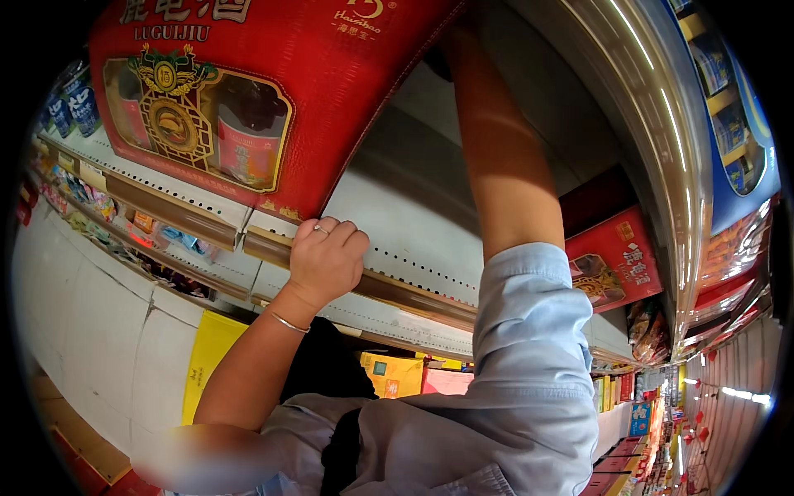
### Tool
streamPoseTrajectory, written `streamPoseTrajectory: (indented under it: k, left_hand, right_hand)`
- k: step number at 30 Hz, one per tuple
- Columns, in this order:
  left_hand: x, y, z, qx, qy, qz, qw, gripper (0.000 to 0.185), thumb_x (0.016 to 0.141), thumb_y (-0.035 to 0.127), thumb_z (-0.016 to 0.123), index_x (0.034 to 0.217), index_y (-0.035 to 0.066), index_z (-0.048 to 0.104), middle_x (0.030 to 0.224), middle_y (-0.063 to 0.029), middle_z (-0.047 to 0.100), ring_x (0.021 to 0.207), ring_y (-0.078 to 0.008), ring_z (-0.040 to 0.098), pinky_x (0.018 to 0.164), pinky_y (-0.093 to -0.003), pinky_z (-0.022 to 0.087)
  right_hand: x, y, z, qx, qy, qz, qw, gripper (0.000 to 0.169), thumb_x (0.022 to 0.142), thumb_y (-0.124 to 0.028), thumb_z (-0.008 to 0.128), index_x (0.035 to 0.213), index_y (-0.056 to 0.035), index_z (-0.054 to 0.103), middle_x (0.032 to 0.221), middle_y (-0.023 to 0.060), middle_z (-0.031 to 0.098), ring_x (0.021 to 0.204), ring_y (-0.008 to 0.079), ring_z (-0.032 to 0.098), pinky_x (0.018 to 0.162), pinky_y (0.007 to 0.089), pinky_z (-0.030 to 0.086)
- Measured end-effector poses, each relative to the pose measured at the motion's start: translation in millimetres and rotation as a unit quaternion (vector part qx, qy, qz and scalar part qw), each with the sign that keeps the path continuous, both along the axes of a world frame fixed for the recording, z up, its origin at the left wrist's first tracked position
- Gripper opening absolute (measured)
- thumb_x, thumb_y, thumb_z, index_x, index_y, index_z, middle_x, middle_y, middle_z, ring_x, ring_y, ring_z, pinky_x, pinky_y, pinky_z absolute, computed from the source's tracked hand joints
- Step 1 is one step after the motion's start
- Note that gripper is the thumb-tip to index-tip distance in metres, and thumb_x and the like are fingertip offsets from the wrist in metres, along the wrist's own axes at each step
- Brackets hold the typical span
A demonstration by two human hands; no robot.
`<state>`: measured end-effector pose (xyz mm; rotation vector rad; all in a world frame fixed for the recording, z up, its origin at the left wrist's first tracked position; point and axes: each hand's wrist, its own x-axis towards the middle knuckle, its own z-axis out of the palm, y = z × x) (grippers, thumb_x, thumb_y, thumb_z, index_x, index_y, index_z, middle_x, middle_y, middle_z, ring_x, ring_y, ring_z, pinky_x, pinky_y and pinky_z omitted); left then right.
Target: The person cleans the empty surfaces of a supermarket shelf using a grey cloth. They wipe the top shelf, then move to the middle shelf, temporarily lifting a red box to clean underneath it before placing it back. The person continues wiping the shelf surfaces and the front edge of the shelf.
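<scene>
My left hand (329, 257), with a ring on one finger, rests with curled fingers on the front edge of a white metal shelf (403, 208). Its knuckles are beside the lower corner of a large red gift box (248, 80), and nothing shows inside the fist. Through a gold-framed window in that box, bottles (248, 133) with red labels are visible. My right forearm (499, 136) reaches deep over the shelf, past the box's right side. At its far end my right hand (460, 40) is in dark shadow, mostly hidden, so its fingers cannot be made out.
Another red gift box (614, 260) stands on the shelf to the right of my arm. Blue cans (80, 102) are at the far left. A curved shelf edge (676, 124) borders the right side. Below are lower shelves with packets (142, 223) and a yellow box (394, 375).
</scene>
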<state>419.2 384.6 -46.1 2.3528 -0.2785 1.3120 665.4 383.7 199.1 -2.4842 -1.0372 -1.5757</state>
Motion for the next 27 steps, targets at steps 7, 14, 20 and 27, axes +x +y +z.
streamPoseTrajectory:
  k: [7,14,20,27]
  left_hand:
    - [-2,-3,10,0.029,0.035,-0.019,0.999,0.010,0.058,0.008,0.052,0.068,0.012,0.053,0.071,-0.0025,0.053,0.066,-0.0214,0.050,0.062,-0.0336,0.036]
    - [0,-2,13,0.037,0.021,-0.006,0.999,0.008,0.059,0.007,0.051,0.065,0.012,0.052,0.067,-0.0033,0.053,0.065,-0.0233,0.049,0.060,-0.0346,0.035]
    - [1,-8,11,0.063,0.033,-0.008,0.997,0.009,0.060,0.007,0.054,0.066,0.014,0.054,0.068,-0.0005,0.054,0.065,-0.0195,0.050,0.060,-0.0320,0.035]
    - [4,-8,13,0.051,0.022,0.001,0.998,0.010,0.059,0.007,0.054,0.066,0.014,0.054,0.067,-0.0006,0.053,0.064,-0.0199,0.049,0.059,-0.0325,0.035]
  right_hand:
    - [3,-7,-13,0.036,-0.018,0.105,0.994,0.035,0.086,-0.028,0.047,0.113,-0.0061,0.052,0.112,0.0109,0.054,0.103,0.0262,0.051,0.088,0.0389,0.040]
    - [5,15,-40,0.106,-0.037,0.209,0.971,0.035,0.085,-0.029,0.048,0.111,-0.0059,0.052,0.110,0.0104,0.055,0.101,0.0256,0.052,0.089,0.0371,0.040]
    - [16,13,-30,0.126,-0.030,0.214,0.968,0.034,0.085,-0.028,0.049,0.111,-0.0060,0.053,0.109,0.0107,0.056,0.100,0.0253,0.052,0.088,0.0362,0.041]
    - [15,20,-45,0.125,-0.020,0.226,0.966,0.033,0.084,-0.027,0.050,0.110,-0.0062,0.053,0.109,0.0114,0.056,0.099,0.0250,0.053,0.087,0.0355,0.042]
